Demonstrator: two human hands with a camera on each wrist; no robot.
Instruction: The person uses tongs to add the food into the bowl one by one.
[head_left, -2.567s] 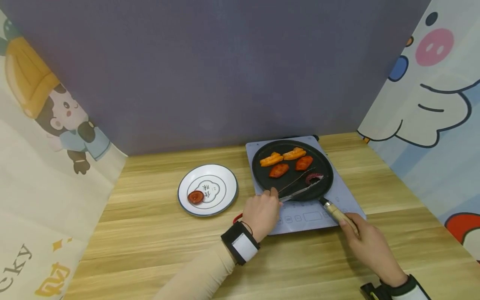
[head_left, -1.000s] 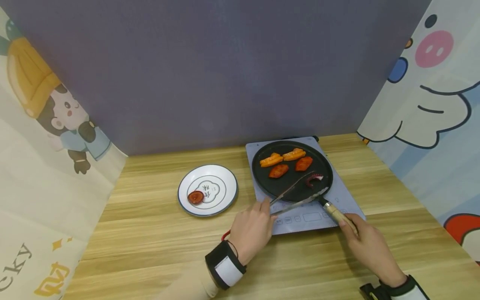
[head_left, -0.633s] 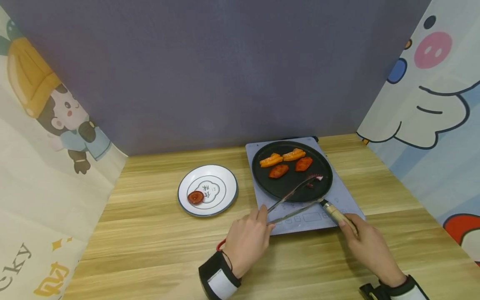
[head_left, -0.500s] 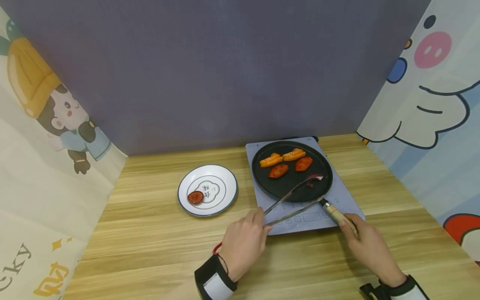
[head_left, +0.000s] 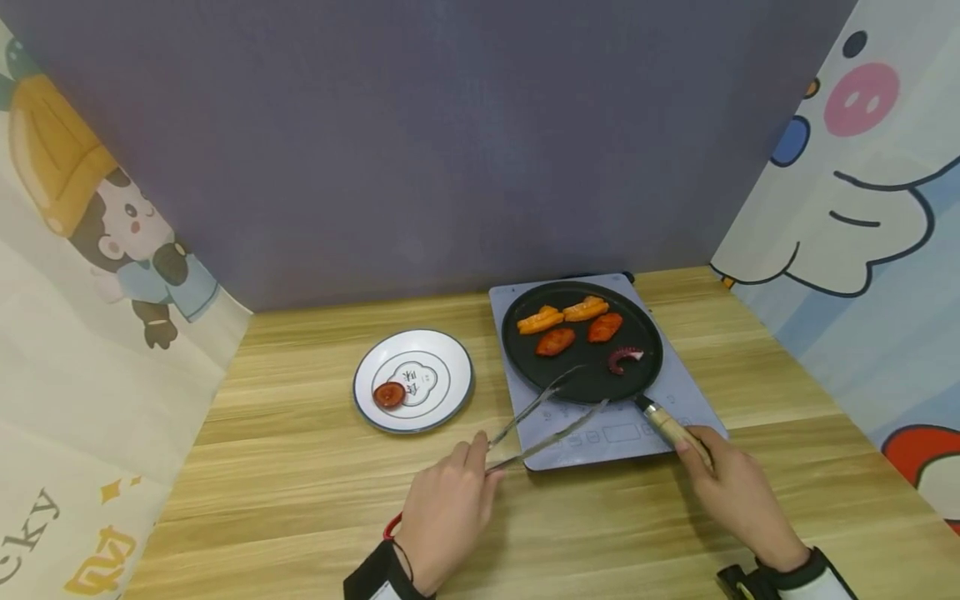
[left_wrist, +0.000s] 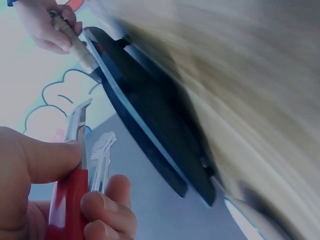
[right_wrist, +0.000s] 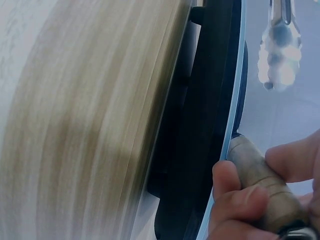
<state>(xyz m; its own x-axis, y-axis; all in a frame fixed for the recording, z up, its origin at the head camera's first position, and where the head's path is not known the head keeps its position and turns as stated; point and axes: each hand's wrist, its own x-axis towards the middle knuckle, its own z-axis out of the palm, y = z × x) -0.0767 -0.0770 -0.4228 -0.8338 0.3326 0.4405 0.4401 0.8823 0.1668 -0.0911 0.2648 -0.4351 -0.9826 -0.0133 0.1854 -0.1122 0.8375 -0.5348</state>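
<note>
My left hand (head_left: 448, 506) grips metal tongs (head_left: 547, 437) with a red handle (left_wrist: 69, 207). The tongs' arms stand apart with nothing between them, their tips over the near edge of a black frying pan (head_left: 531, 360). With my right hand (head_left: 738, 493) I hold the pan's wooden handle (head_left: 672, 429). In the pan lie a curled purple octopus tentacle (head_left: 624, 359) at the right, two reddish-brown pieces (head_left: 555, 342) that look like chicken wings, and two orange-yellow pieces (head_left: 585, 309) like fried dough at the back.
The pan stands on a flat light-grey induction cooktop (head_left: 615, 433). Left of it, a white blue-rimmed plate (head_left: 442, 407) bears a round brown piece (head_left: 389, 394) like a mushroom cap. A dark panel (head_left: 480, 150) rises behind the wooden table (head_left: 300, 450).
My left hand has drawn the tongs back from the tentacle, down and to the left. The tongs have opened wider; the tentacle lies free in the pan. My right hand stays on the handle.
</note>
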